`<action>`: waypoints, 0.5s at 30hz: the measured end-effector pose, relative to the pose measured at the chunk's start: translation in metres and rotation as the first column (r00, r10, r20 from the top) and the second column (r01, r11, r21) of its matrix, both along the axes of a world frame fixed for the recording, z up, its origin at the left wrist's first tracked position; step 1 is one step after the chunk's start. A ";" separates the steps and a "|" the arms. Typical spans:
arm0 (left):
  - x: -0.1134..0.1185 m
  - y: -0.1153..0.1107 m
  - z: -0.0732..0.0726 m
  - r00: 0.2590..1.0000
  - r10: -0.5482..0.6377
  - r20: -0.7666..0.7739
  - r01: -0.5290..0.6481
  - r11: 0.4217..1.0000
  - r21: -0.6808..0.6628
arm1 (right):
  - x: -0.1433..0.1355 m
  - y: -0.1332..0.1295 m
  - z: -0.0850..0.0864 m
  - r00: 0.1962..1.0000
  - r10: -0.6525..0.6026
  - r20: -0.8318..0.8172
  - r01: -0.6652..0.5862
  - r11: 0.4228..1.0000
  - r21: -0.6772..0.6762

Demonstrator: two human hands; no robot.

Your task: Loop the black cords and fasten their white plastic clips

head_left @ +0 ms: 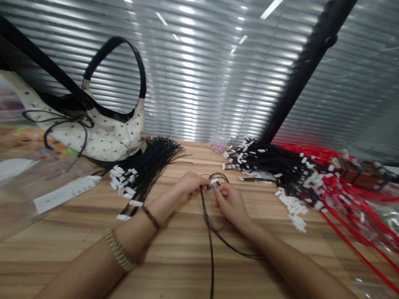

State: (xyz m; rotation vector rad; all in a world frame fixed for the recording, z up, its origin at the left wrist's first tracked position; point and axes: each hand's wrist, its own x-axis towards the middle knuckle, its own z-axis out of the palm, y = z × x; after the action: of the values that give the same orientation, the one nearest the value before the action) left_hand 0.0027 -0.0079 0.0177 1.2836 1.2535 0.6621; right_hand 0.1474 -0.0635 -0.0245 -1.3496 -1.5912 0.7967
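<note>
A small white tag (214, 181) is held between my two hands over the table. My left hand (190, 182) is closed, its fingertips pinching the left end of the tag. Just to the right, my right hand (230, 201) is closed in a pinch on thin black cord at the tag's lower right side. Loops of black cord (205, 216) run from between the hands down toward the front edge of the picture and under my right forearm. Exactly how the cord meets the tag is too small to make out.
Bundles of black cords with white tags lie left (156, 162) and right (264, 155). Red cords (349, 236) spread at far right. A pale handbag (109, 135) stands back left, beside clear plastic bags (18, 203). A small tub (219, 144) sits by the metal shutter (193, 74).
</note>
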 end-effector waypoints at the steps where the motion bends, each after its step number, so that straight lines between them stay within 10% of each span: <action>1: 0.000 0.000 0.000 1.000 -0.003 0.003 0.003 1.000 0.000 | 0.000 0.000 0.000 1.000 0.002 0.002 -0.002 1.000 0.003; 15: -0.001 0.004 -0.006 1.000 -0.018 0.020 0.018 1.000 0.004 | -0.001 0.001 0.000 1.000 -0.024 0.016 0.023 0.998 0.060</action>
State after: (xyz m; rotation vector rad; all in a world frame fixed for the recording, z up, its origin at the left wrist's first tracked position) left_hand 0.0020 -0.0043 0.0116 1.2866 1.2237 0.6631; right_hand 0.1466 -0.0621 -0.0249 -1.3326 -1.5976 0.7198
